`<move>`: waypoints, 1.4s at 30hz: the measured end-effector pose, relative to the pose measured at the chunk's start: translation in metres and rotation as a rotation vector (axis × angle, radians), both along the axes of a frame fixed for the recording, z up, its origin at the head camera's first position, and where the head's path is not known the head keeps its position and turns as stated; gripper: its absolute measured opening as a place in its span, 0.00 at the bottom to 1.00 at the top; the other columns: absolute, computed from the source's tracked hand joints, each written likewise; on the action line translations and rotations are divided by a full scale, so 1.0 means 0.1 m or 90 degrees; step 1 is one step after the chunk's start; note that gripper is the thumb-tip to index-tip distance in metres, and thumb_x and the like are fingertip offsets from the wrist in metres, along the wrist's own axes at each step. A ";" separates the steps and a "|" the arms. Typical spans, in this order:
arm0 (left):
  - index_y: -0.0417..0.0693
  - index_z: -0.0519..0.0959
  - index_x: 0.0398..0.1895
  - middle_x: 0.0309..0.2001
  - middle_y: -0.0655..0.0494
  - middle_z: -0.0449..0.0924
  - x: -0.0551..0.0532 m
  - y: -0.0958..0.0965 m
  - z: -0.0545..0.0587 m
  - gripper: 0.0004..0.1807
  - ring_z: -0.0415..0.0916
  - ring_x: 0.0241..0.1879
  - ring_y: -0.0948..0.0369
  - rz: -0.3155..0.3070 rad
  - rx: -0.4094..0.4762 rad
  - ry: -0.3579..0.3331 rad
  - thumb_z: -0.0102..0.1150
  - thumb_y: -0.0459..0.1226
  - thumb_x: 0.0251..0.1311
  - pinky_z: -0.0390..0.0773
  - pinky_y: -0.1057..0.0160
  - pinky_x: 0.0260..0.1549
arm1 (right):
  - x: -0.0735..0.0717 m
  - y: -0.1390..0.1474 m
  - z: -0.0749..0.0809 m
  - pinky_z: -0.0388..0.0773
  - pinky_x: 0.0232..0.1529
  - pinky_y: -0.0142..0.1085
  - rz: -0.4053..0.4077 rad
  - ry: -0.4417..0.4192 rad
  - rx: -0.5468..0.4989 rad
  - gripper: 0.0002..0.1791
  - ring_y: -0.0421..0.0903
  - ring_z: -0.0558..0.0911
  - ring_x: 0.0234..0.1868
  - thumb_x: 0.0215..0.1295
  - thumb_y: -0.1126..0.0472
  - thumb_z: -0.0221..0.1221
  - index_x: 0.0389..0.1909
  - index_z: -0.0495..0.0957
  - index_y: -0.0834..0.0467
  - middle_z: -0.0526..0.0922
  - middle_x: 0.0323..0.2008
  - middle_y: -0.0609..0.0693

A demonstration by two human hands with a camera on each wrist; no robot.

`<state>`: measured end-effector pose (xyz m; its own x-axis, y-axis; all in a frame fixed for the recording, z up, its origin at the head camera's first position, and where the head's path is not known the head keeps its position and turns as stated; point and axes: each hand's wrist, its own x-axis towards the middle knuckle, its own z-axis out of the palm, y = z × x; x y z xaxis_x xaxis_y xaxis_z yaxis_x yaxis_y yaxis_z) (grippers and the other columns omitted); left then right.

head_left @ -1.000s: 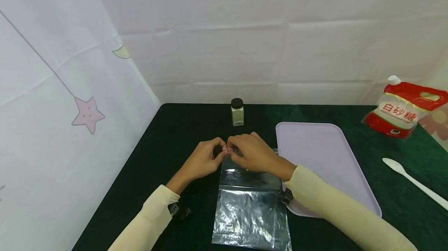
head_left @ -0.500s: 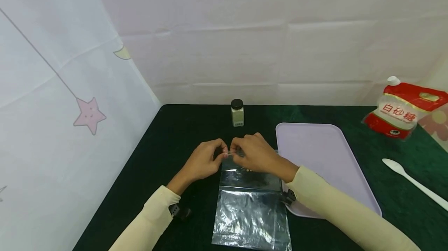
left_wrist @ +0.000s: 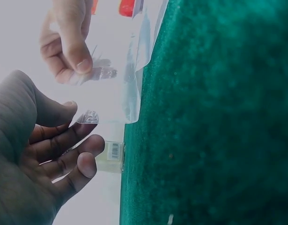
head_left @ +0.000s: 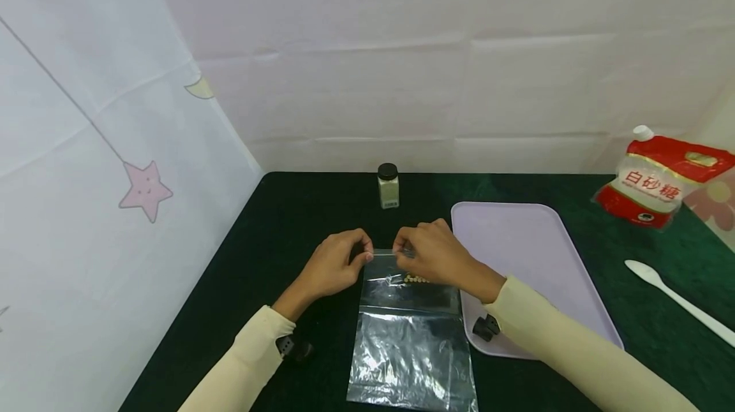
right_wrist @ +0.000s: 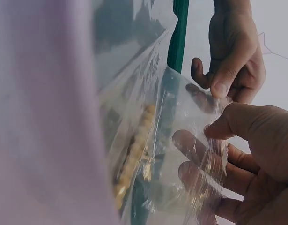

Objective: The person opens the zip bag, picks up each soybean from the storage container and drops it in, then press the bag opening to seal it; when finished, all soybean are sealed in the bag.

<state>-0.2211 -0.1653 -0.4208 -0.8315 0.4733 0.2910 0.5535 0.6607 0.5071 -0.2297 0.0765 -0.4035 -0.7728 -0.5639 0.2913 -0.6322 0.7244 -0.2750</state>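
A clear plastic zip bag (head_left: 410, 348) lies on the dark green cloth, its top edge lifted toward me. At its top left corner my left hand (head_left: 335, 265) pinches the edge between thumb and forefinger. My right hand (head_left: 433, 252) pinches the same edge farther right, a short gap away. Small yellow pieces (head_left: 416, 279) show through the film just below the right hand. In the right wrist view, the yellow pieces (right_wrist: 136, 145) form a row, and fingers show through the bag film (right_wrist: 176, 122). The left wrist view shows the pinched corner (left_wrist: 89, 117) up close.
Behind the bag stands a small jar (head_left: 388, 189) with a black lid. A lilac tray (head_left: 517, 233) lies to the right, under the right forearm. Farther right are a white long-handled spoon (head_left: 677, 297) and a red-and-white sugar pouch (head_left: 660, 182).
My right hand has slid rightward along the bag's top edge, away from the left hand. More yellow pieces are uncovered. The left hand has stayed in place.
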 end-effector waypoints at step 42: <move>0.59 0.77 0.39 0.34 0.68 0.76 -0.05 -0.04 -0.02 0.03 0.72 0.29 0.66 0.020 -0.003 -0.031 0.62 0.40 0.69 0.76 0.61 0.29 | 0.05 0.85 -0.14 0.71 0.43 0.46 -0.096 -0.118 -0.057 0.01 0.43 0.77 0.36 0.63 0.58 0.66 0.33 0.83 0.50 0.81 0.35 0.41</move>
<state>-0.2257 -0.1691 -0.4224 -0.8588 0.4486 0.2474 0.5076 0.6797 0.5295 -0.2245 0.1616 -0.4173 -0.8908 -0.4169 0.1807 -0.4521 0.7738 -0.4436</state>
